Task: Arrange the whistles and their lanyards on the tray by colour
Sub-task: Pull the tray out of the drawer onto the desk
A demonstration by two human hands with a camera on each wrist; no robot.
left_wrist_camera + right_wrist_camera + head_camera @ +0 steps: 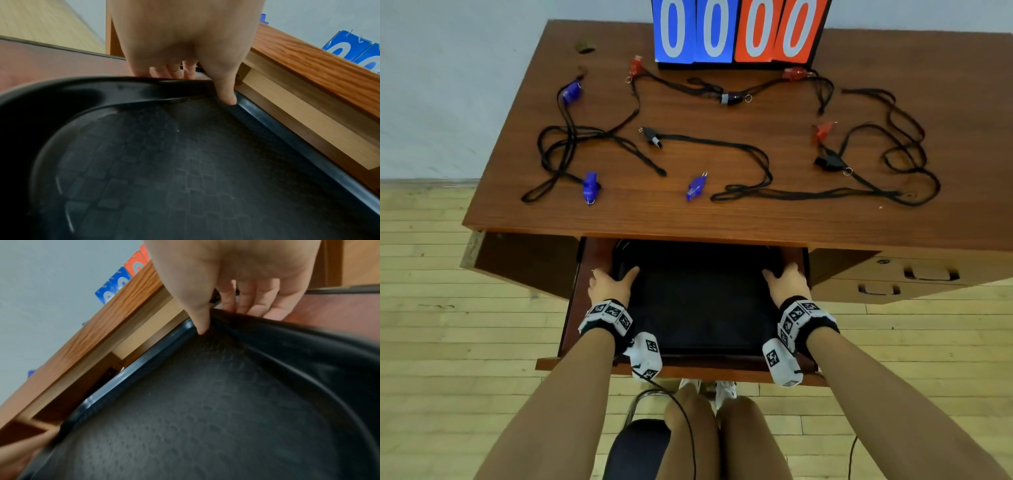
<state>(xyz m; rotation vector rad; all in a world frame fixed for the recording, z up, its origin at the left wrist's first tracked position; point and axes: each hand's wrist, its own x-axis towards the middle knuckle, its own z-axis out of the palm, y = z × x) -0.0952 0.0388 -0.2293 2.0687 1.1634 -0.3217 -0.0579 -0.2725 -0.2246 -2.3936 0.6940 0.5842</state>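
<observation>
Both hands are down in the open drawer [571,301] under the worktop [722,219], each grasping a side of the black tray [702,308]. The left hand [610,286] has its thumb hooked over the rim into the tray and its fingers curled under the outer edge; the right hand [787,281] mirrors it on the opposite side. The tray sits in the drawer, partly under the worktop's front edge. Up on top, the whistles lie scattered with their black lanyards [743,150] tangled: a blue whistle [590,186] near the front left, another blue one [695,186] beside it, a red whistle [635,68] further back. A blue and red scoreboard [736,31] stands at the rear.
</observation>
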